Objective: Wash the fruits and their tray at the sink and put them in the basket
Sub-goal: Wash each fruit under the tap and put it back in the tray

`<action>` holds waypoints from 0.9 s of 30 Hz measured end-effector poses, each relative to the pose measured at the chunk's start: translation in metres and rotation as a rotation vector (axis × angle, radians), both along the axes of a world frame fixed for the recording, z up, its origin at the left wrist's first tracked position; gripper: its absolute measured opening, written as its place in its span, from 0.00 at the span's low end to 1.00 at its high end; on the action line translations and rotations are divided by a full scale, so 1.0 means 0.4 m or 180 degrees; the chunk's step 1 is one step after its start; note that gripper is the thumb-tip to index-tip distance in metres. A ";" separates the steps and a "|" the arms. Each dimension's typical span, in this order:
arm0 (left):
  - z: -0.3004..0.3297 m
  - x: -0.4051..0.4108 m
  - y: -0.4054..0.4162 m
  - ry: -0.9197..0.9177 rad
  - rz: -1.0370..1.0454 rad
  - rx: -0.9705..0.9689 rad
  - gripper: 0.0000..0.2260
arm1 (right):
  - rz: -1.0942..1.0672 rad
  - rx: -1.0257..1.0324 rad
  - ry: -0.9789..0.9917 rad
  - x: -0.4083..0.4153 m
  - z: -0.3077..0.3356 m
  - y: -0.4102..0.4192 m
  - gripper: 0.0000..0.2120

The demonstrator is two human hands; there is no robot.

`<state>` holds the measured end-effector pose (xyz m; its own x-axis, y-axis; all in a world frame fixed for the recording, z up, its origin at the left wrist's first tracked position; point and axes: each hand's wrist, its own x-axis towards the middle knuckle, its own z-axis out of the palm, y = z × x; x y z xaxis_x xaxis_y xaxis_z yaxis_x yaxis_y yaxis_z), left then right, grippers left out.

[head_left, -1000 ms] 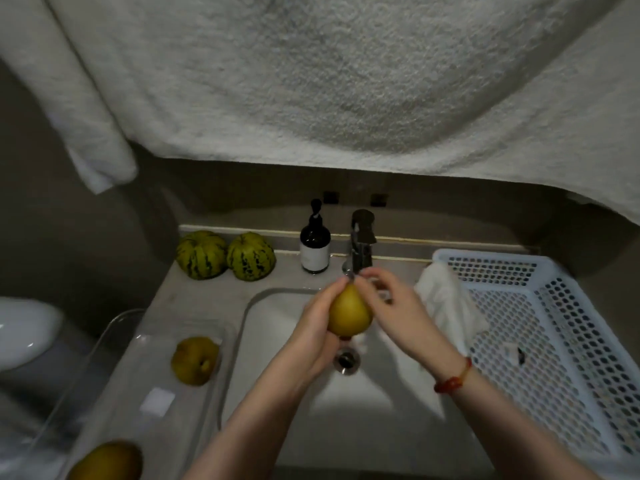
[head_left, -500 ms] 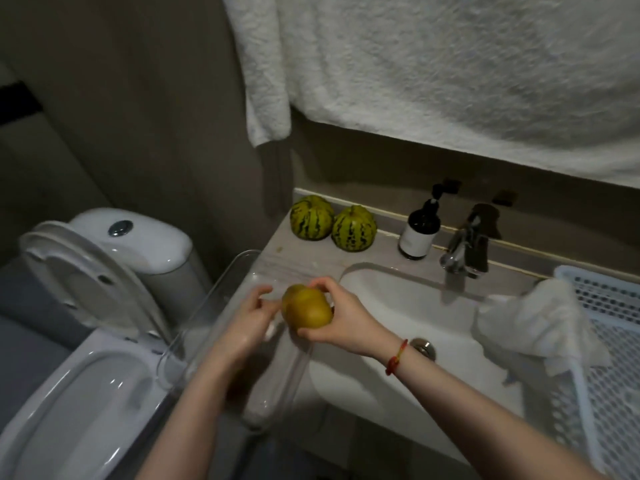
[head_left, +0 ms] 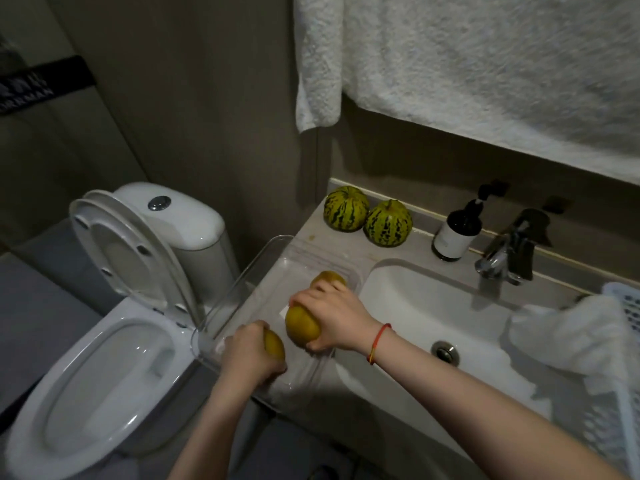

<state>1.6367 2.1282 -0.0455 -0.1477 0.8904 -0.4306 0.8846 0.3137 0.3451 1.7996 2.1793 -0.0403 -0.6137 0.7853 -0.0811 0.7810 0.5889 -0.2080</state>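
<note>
A clear plastic tray lies on the counter left of the white sink. My right hand grips a yellow-brown pear over the tray. My left hand curls round a second pear at the tray's near end. A third pear lies at the tray's far end, partly hidden behind my right hand. Two striped green melons sit on the counter at the back. The white lattice basket is at the right edge.
A dark soap bottle and the tap stand behind the sink. A white cloth drapes between sink and basket. A toilet with raised lid stands left of the counter. A large towel hangs above.
My view swung left from the sink to the tray. My right hand carried the pear from under the tap down over the tray. My left hand let go of it and took a second pear.
</note>
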 end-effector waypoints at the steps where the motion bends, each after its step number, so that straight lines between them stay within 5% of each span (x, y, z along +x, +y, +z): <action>1: 0.002 0.007 -0.007 -0.0147 0.0076 0.0061 0.29 | 0.0003 -0.0012 -0.0019 -0.001 -0.004 0.000 0.34; 10: 0.003 0.046 -0.040 -0.0857 0.0342 0.0074 0.27 | 0.0110 -0.0363 -0.0066 -0.002 -0.021 -0.003 0.34; 16: 0.020 0.066 -0.022 -0.0304 -0.0096 -0.0490 0.27 | 0.0164 -0.0480 -0.0202 -0.014 -0.016 0.002 0.35; 27: 0.073 0.040 0.039 -0.0237 -0.0256 -0.0602 0.32 | 0.0234 -0.0831 -0.0058 -0.014 0.038 0.048 0.34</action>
